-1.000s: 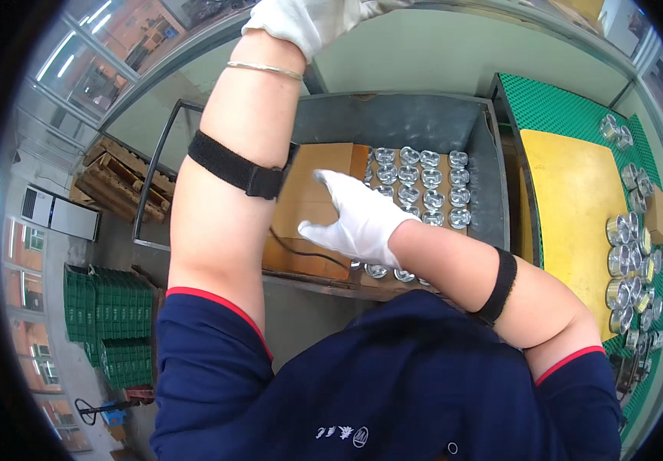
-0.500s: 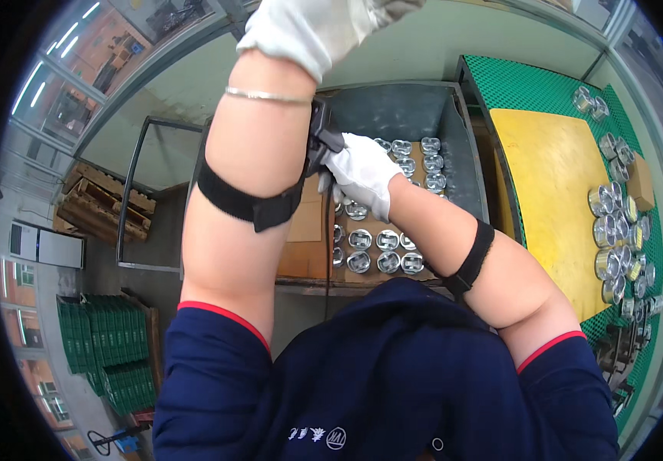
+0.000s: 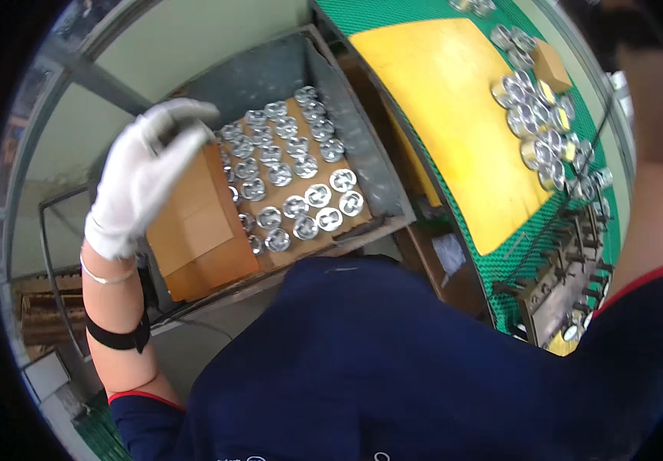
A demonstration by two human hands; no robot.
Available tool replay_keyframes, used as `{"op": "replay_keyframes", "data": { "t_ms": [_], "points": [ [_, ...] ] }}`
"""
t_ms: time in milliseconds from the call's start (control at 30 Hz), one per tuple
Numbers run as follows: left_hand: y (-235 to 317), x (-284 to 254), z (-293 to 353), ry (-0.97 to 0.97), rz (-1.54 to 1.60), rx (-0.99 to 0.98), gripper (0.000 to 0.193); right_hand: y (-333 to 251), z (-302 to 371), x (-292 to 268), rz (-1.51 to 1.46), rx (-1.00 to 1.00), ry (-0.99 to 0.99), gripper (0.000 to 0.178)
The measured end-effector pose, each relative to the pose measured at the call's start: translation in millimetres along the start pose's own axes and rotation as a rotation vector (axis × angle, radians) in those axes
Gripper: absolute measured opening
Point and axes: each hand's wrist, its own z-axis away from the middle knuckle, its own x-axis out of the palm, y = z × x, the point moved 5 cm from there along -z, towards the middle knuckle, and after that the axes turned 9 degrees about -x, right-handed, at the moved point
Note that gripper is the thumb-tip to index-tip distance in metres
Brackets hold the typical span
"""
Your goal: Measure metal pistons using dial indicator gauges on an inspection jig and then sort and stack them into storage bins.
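My left hand, in a white glove, is raised over the cardboard at the left of a grey metal bin. Its thumb stands apart from the curved fingers, and nothing shows between them. Below it lies an orange-brown cardboard sheet. Beside the sheet, silver metal pistons stand in rows on brown cardboard inside the bin. My right forearm reaches up along the right rim, dark and blurred at its upper end; the hand itself lies outside the picture.
Right of the bin, a green-matted bench carries a yellow sheet. Clustered pistons and a small cardboard box stand at its far side. A metal fixture with several dark pegs sits nearer me. A metal frame is at left.
My hands have separated: the right has left the black device at my left arm and gone out of view at upper right. The view has turned right; my left hand is lower.
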Motion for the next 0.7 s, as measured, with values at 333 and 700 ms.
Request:
{"op": "replay_keyframes", "data": {
  "t_ms": [333, 700],
  "points": [
    [14, 62, -12, -0.248, -0.507, 0.142, 0.024, -26, 96, 23, -0.382, 0.724, 0.294, 0.033],
    [-125, -19, -85, 0.035, -1.168, 0.015, 0.027, 27, 51, 281, -0.176, 0.771, -0.046, 0.036]
  ]
}}
